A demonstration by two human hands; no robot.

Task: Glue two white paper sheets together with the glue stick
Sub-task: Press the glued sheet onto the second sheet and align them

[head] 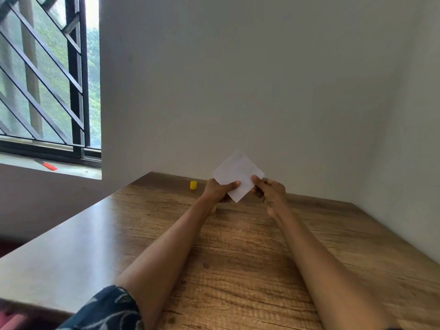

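- Paper (238,176) held above the table (238,246), pinched by left hand (217,189) and right hand (271,192).
- Pressing step, seemingly; next, squeeze edges flat.
- Yellow cap (193,185) left of hands.

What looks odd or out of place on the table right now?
The yellow cap stands alone near the wall, with no glue stick body visible anywhere. Both the left hand and right hand pinch the white paper above the table; nothing spilled.
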